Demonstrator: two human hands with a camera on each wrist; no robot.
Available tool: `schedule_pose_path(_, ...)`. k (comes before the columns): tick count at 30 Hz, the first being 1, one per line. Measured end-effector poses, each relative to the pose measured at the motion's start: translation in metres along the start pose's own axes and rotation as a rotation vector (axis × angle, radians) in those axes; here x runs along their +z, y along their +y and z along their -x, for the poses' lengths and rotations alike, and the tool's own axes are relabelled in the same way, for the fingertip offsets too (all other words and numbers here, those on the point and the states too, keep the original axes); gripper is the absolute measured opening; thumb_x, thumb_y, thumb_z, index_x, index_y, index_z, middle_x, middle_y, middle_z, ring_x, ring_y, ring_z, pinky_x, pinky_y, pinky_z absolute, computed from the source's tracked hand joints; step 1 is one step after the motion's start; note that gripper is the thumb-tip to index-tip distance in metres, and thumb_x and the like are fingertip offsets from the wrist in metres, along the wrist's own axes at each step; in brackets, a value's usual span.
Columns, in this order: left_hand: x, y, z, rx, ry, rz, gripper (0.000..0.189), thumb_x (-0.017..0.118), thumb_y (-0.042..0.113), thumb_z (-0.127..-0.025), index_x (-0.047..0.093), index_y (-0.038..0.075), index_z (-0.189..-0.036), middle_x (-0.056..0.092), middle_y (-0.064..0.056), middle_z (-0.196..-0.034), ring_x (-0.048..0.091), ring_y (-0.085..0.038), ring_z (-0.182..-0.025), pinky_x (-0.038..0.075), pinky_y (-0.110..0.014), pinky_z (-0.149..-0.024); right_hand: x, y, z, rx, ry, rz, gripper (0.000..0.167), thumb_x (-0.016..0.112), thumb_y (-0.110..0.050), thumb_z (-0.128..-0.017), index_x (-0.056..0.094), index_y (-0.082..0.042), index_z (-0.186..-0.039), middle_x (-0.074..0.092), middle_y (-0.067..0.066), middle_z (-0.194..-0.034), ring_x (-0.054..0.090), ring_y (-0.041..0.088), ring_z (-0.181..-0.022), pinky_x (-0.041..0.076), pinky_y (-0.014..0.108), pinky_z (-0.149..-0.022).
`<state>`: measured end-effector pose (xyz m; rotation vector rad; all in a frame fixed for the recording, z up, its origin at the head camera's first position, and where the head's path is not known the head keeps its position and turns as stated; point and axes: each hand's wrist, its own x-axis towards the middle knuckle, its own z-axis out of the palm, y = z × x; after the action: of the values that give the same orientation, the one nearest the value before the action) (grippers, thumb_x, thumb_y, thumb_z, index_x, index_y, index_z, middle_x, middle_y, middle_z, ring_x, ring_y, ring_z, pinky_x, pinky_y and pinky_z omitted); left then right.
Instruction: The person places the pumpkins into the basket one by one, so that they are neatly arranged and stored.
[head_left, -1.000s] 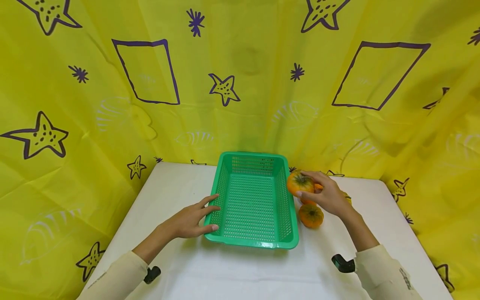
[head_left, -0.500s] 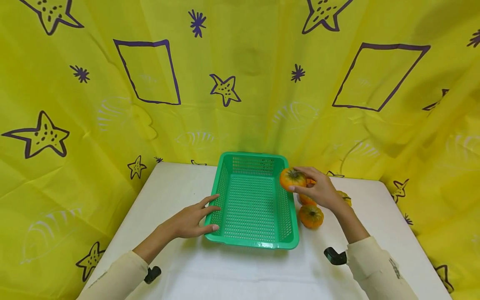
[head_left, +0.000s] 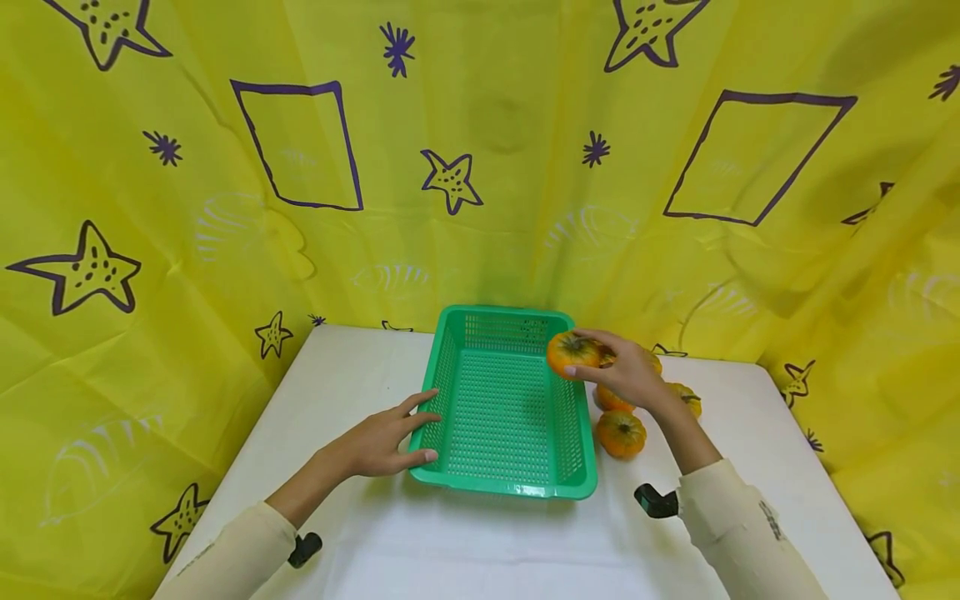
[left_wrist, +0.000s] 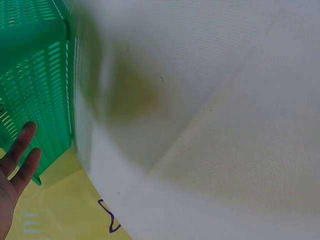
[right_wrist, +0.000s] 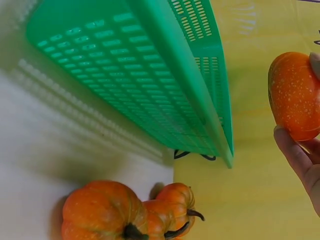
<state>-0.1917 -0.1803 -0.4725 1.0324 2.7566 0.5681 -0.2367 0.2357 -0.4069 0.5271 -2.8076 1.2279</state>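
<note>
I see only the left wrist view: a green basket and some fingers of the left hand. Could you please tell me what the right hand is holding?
Observer: The right hand is holding an orange pumpkin.
Operator: Thank you. Where is it, compared with the basket?
Observer: In the head view, it overlaps the basket's right side, near the far corner.
Operator: I understand. Are there other pumpkins on the table?
Observer: Yes, several, to the right of the basket; the right hand and arm partly hide some of them.
</note>
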Motion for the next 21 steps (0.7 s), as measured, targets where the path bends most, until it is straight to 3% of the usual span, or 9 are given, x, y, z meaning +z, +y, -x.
schedule_pose_path(6,-0.001,0.001,0.000,0.003,0.000,0.010,0.064,0.055,0.059,-0.097,0.053,0.017,-0.145,0.024,-0.004,-0.166,0.055,-0.034,-0.132,0.050,-0.052,-0.100,0.004,-0.002,-0.010,-0.017,-0.034,-0.051,0.067,0.078,-0.035,-0.088,0.052,-0.016,-0.147,0.046,0.017,-0.153,0.048,0.042,-0.133,0.043,0.060,-0.104)
schedule_pose_path(17,0.001,0.000,0.000,0.027,0.010,-0.006,0.062,0.054,0.058,-0.098,0.054,0.016,-0.143,0.026,-0.007,-0.165,0.061,-0.033,-0.125,0.052,-0.051,-0.096,0.013,-0.010,-0.020,-0.013,-0.081,-0.102,0.070,0.080,-0.037,-0.086,0.051,-0.022,-0.148,0.040,0.017,-0.157,0.044,0.045,-0.137,0.045,0.059,-0.103)
schedule_pose_path(21,0.001,0.000,0.000,0.024,0.007,-0.004,0.063,0.054,0.058,-0.098,0.054,0.016,-0.144,0.026,-0.006,-0.165,0.061,-0.033,-0.125,0.052,-0.051,-0.096,0.014,-0.013,-0.024,-0.020,-0.086,-0.099,0.070,0.080,-0.036,-0.086,0.051,-0.021,-0.148,0.045,0.017,-0.153,0.051,0.042,-0.129,0.053,0.048,-0.090)
